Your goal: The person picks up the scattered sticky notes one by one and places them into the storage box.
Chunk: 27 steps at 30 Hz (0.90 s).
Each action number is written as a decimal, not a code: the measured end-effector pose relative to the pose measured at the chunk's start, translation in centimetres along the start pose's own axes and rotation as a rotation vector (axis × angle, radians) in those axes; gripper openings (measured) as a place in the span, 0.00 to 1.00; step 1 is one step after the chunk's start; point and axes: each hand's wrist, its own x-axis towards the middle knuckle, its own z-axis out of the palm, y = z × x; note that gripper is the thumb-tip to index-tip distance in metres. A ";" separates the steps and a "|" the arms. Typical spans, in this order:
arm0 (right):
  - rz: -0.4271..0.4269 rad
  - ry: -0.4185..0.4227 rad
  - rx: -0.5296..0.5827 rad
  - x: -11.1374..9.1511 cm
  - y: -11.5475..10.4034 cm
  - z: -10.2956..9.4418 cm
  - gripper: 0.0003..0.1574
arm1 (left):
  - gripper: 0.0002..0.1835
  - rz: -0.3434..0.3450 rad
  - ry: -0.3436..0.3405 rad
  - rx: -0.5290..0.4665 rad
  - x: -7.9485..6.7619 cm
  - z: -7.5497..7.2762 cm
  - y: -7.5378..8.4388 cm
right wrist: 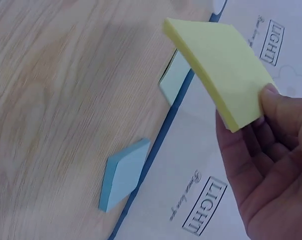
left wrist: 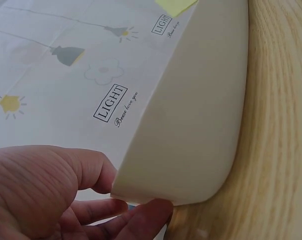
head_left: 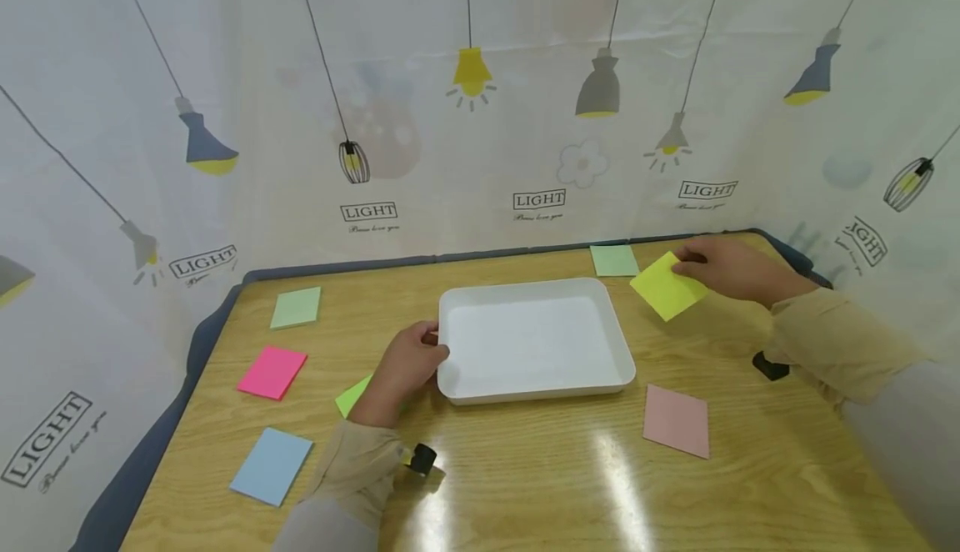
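Note:
A shallow white tray (head_left: 532, 339) lies on the wooden table, and my left hand (head_left: 405, 364) grips its left end. In the left wrist view, thumb and fingers pinch the tray's wall (left wrist: 190, 115) near a corner. To the right, my right hand (head_left: 727, 267) holds a yellow sticky note pad (head_left: 667, 285) above the table. The thumb lies on one face of the pad (right wrist: 225, 70), with the fingers behind it. Partly covered by my left hand is a bright green sticky note pad (head_left: 351, 396).
Pale green (head_left: 296, 308), pink (head_left: 272, 373) and blue (head_left: 271, 466) pads lie at the left. A mint pad (head_left: 615, 261) sits behind the tray, a dusty pink one (head_left: 677, 421) right of it. The right wrist view shows another blue pad (right wrist: 126, 172). A printed curtain (head_left: 450, 143) hangs behind.

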 end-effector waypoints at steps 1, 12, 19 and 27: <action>0.009 0.008 0.012 0.2 -0.3 0.1 0.15 | 0.28 0.000 0.001 0.001 0.0 0.0 0.0; 0.076 -0.021 0.321 2.3 -4.4 3.2 0.19 | 0.29 0.013 -0.006 0.031 0.0 -0.1 0.1; 0.098 -0.003 0.403 3.7 -7.2 5.2 0.22 | 0.29 0.017 0.003 0.050 -0.2 0.0 0.4; 0.179 -0.084 0.569 5.5 -10.7 8.7 0.22 | 0.29 0.010 0.004 0.032 -0.1 -0.2 0.2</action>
